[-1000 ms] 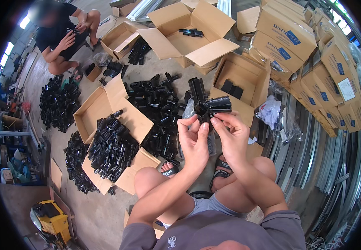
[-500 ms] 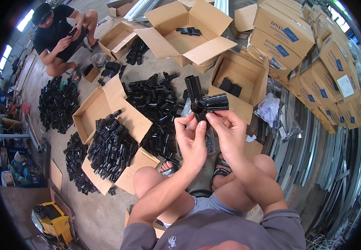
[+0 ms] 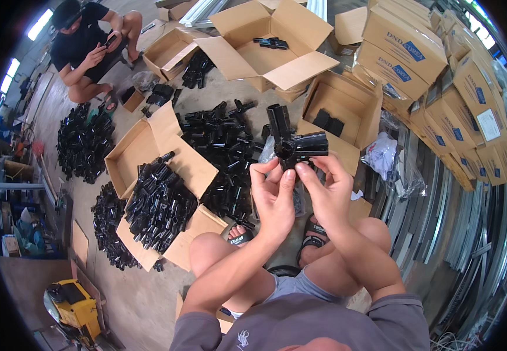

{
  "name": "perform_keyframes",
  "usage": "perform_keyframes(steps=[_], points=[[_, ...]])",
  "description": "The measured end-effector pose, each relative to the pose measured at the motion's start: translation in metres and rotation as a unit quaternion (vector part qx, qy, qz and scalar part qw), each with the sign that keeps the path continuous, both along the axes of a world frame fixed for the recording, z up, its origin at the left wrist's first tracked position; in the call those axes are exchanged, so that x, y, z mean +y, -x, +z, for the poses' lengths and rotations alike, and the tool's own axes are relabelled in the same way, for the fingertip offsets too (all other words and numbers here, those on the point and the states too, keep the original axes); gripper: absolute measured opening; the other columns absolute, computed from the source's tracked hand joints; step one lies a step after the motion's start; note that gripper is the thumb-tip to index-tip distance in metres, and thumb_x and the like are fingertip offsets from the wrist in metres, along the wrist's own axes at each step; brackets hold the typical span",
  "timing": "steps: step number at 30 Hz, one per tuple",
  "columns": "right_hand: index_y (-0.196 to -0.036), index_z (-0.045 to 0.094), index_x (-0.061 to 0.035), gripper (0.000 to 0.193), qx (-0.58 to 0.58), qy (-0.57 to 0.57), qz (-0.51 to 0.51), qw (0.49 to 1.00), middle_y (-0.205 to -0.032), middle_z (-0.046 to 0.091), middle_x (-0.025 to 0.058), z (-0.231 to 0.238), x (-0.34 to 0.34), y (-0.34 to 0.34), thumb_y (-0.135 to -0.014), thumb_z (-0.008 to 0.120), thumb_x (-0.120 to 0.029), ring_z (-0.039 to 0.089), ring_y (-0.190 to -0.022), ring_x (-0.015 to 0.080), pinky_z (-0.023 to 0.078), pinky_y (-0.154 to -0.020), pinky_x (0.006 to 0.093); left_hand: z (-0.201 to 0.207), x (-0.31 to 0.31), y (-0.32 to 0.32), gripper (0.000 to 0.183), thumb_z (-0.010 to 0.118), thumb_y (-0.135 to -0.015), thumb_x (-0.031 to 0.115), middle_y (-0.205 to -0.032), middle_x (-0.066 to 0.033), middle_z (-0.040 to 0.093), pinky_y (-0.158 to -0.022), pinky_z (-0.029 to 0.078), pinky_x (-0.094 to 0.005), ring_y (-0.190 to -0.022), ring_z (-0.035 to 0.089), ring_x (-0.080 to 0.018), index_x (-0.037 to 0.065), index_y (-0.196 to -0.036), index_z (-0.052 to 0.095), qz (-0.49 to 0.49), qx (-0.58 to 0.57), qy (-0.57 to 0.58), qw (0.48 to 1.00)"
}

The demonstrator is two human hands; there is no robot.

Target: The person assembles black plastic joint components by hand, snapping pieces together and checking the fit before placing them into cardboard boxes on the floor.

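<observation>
Between my two hands I hold up a glossy black tube connector (image 3: 291, 142) with branching hollow arms, one pointing up and away, another to the right. The fingers and thumb of my left hand (image 3: 274, 190) pinch its lower end from the left. My right hand (image 3: 328, 184) grips the same end from the right, thumb near the left thumb. Beyond the hands lies a heap of similar black connectors (image 3: 221, 140) on the floor. An open carton (image 3: 129, 153) at the left stands by another pile of black connectors (image 3: 159, 205), spilled over its flaps.
Further piles (image 3: 84, 140) lie at the far left, near a seated person (image 3: 87, 52) holding a phone. A large open carton (image 3: 247, 61) and a smaller carton (image 3: 361, 102) hold a few black parts. Stacked closed boxes (image 3: 402, 50) and long metal profiles (image 3: 417, 216) line the right. A yellow machine (image 3: 78, 310) stands lower left.
The connector has tilted slightly in my hands and shifted a little to the right and down in view. Both hands keep their grip. The whole scene shifts slightly with the head.
</observation>
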State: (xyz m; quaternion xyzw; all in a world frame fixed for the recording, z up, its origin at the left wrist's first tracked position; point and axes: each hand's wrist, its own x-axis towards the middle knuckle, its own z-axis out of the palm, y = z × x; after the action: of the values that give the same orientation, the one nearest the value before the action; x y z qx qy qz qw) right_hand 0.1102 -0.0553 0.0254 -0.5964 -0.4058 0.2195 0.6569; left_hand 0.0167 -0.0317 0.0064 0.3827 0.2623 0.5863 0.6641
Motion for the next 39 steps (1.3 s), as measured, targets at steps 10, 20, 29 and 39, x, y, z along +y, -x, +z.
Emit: perform_keyframes(steps=[10,20,29,39], points=[[-0.098,0.068,0.0047,0.014,0.133,0.012,0.026,0.991,-0.099,0.067,0.0072,-0.004,-0.004,-0.001,-0.085,0.074,0.002,0.064,-0.093,0.0125,0.050,-0.083,0.0255,0.001,-0.003,-0.004,0.025,0.057,-0.099,0.001,-0.118,-0.0164,0.064,-0.096,0.047,-0.0302,-0.110,0.060,-0.0158,0.005,-0.115,0.039,-0.025,-0.034,0.033,0.999],[-0.109,0.065,0.0036,0.020,0.188,0.034,0.042,0.981,-0.101,0.070,0.0096,-0.005,-0.010,0.000,-0.090,0.069,0.000,0.066,-0.093,0.0134,0.052,-0.084,0.0248,-0.001,-0.006,-0.006,0.025,0.055,-0.097,-0.005,-0.111,-0.0111,0.060,-0.087,0.047,-0.0255,-0.104,0.057,-0.0117,0.005,-0.113,0.039,-0.028,-0.056,0.053,0.997],[-0.105,0.066,0.0013,0.014,0.154,0.018,0.036,0.987,-0.100,0.070,0.0079,-0.003,-0.007,0.006,-0.091,0.068,-0.001,0.066,-0.096,0.0119,0.051,-0.084,0.0239,-0.006,-0.006,0.004,0.026,0.053,-0.099,-0.001,-0.117,-0.0159,0.064,-0.092,0.052,-0.0310,-0.106,0.062,-0.0164,0.004,-0.118,0.037,-0.046,-0.040,0.064,0.996],[-0.108,0.066,0.0024,0.016,0.162,0.045,0.031,0.985,-0.100,0.069,0.0053,-0.011,-0.007,0.013,-0.094,0.065,-0.004,0.062,-0.092,0.0090,0.046,-0.084,0.0235,-0.002,-0.009,0.011,0.024,0.054,-0.098,-0.002,-0.112,-0.0140,0.064,-0.089,0.050,-0.0277,-0.103,0.061,-0.0127,0.002,-0.117,0.039,-0.022,0.001,0.055,0.998]])
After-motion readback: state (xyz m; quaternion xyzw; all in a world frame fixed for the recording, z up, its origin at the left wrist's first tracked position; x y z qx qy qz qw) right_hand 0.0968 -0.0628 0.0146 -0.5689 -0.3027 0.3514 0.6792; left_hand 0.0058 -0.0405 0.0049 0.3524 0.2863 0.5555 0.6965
